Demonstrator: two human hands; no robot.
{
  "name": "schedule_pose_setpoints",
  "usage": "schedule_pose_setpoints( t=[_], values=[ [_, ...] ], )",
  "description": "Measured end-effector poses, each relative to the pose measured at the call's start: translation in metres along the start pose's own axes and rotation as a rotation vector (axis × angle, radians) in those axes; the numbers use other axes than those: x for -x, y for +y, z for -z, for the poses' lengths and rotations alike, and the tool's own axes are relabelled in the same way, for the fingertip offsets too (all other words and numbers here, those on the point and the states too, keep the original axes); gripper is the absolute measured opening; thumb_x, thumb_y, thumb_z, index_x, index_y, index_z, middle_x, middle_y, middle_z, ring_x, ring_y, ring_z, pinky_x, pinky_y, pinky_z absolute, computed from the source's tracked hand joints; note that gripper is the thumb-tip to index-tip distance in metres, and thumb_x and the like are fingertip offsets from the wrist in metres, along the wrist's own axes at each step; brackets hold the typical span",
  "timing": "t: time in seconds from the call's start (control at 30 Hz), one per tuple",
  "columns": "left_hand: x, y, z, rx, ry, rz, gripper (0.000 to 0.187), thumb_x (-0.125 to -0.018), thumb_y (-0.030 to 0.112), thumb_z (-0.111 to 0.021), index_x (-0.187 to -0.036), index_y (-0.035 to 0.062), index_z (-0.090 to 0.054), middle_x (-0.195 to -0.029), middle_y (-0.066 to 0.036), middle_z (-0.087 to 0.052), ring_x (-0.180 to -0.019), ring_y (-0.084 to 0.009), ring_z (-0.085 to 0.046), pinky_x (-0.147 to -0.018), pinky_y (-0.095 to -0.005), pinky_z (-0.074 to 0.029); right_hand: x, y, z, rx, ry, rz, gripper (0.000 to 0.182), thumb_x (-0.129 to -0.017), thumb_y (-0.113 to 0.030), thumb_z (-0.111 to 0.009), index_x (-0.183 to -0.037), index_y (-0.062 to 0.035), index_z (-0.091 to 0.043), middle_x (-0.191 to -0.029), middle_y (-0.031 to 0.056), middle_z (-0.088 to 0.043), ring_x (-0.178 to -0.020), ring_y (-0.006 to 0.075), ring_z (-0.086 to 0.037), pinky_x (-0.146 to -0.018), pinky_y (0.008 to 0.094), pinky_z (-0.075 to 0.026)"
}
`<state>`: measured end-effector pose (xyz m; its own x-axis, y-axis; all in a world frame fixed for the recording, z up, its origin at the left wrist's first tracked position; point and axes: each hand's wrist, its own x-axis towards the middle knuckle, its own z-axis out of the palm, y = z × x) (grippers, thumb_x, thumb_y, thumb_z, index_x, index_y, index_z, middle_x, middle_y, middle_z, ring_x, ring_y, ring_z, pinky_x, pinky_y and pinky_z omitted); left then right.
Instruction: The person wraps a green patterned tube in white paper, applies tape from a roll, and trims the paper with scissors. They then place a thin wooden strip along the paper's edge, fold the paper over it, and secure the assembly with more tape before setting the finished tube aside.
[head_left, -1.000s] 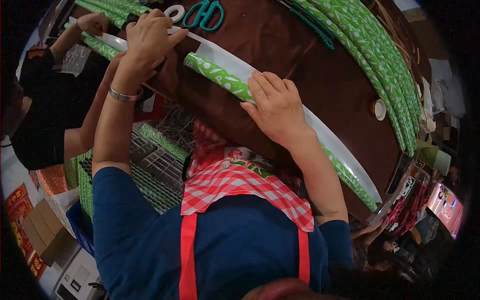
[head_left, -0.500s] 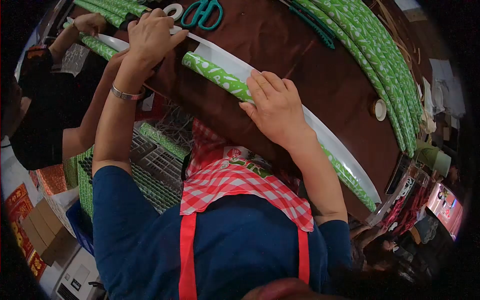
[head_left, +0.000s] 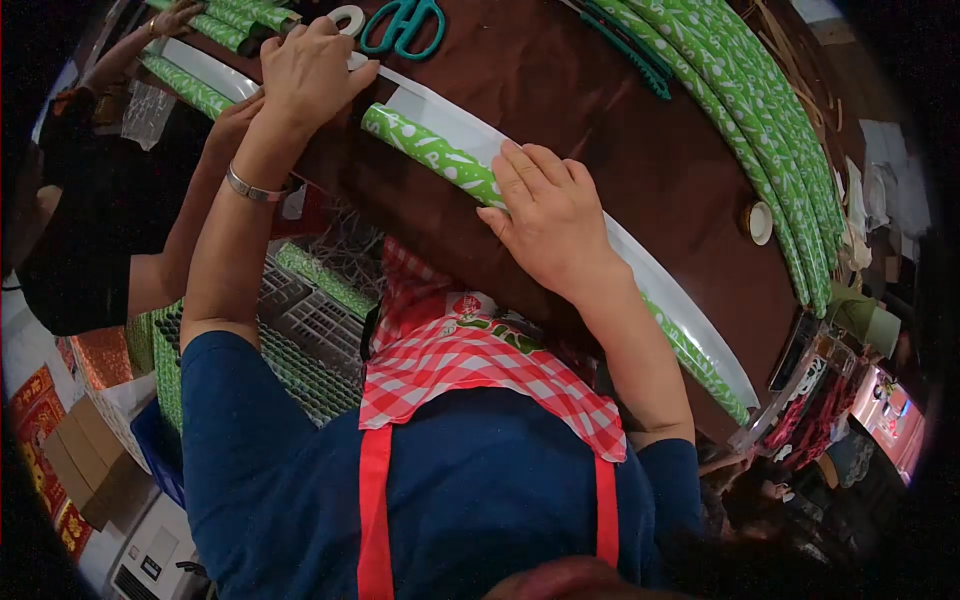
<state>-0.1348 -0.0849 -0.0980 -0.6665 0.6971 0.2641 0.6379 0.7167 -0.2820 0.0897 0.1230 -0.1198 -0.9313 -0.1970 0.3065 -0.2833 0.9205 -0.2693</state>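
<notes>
A green sheet with white patterns and a white underside, the wrapping sheet (head_left: 432, 148), lies partly rolled along the table's near edge. My right hand (head_left: 550, 205) presses on the roll, fingers stretched out and lying flat. My left hand (head_left: 312, 75) is at the sheet's far left end, fingers bent down and thumb pointing right. A small whitish piece shows beside its thumb; what its fingers hold is hidden. A white tape ring (head_left: 348, 20) lies just behind it, next to teal-handled scissors (head_left: 403, 27).
Long green patterned rolls (head_left: 740, 130) are piled at the right, beside a dark green toothed strip (head_left: 630, 50). A tape roll (head_left: 760, 222) sits on the brown tabletop (head_left: 660, 160). At the left, a co-worker's hand (head_left: 178, 17) touches more green rolls.
The co-worker's hand at the upper left has moved up and away from the near sheet to the rolls behind. My own hands have hardly moved.
</notes>
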Motion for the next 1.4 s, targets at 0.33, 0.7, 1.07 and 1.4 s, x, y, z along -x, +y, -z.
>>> schedule_pose_setpoints(
  t=[0.33,0.7,1.07,1.4],
  values=[
    [0.006,0.000,0.002,0.093,-0.070,0.079,0.039,-0.084,0.044,-0.060,-0.088,0.0063,-0.072,-0.097,-0.008,-0.061,-0.091,-0.0291,-0.059,-0.083,-0.0521,-0.041,-0.051,0.017,0.008,0.093,0.084,0.139,0.041,-0.076,-0.031,-0.072,-0.103,-0.0028,-0.061,-0.107,0.0130,-0.062,-0.099,0.0291,-0.058,-0.080,0.0392,-0.048],
    [0.020,-0.001,-0.009,0.394,-0.044,0.187,0.034,-0.081,0.037,-0.056,-0.081,0.0064,-0.070,-0.098,-0.010,-0.061,-0.089,-0.0295,-0.062,-0.075,-0.0498,-0.046,-0.225,0.021,-0.046,0.235,-0.286,-0.231,0.046,-0.090,-0.049,-0.054,-0.104,-0.0060,-0.060,-0.099,0.0159,-0.069,-0.096,0.0317,-0.067,-0.078,0.0433,-0.054],
    [0.026,-0.008,-0.008,0.529,0.070,0.151,0.030,-0.085,0.029,-0.058,-0.085,0.0000,-0.066,-0.096,-0.010,-0.060,-0.080,-0.0307,-0.060,-0.072,-0.0429,-0.049,-0.187,0.103,-0.003,0.250,-0.386,-0.193,0.045,-0.077,-0.032,-0.069,-0.108,-0.0036,-0.056,-0.096,0.0199,-0.067,-0.093,0.0387,-0.065,-0.082,0.0467,-0.052],
    [0.031,-0.007,0.012,0.769,-0.077,0.129,0.031,-0.086,0.028,-0.059,-0.085,-0.0026,-0.067,-0.095,-0.011,-0.059,-0.080,-0.0284,-0.061,-0.071,-0.0386,-0.050,-0.160,0.123,0.037,0.138,-0.523,-0.071,0.042,-0.074,-0.017,-0.071,-0.109,-0.0024,-0.053,-0.095,0.0204,-0.064,-0.094,0.0419,-0.061,-0.081,0.0479,-0.050]
  ],
)
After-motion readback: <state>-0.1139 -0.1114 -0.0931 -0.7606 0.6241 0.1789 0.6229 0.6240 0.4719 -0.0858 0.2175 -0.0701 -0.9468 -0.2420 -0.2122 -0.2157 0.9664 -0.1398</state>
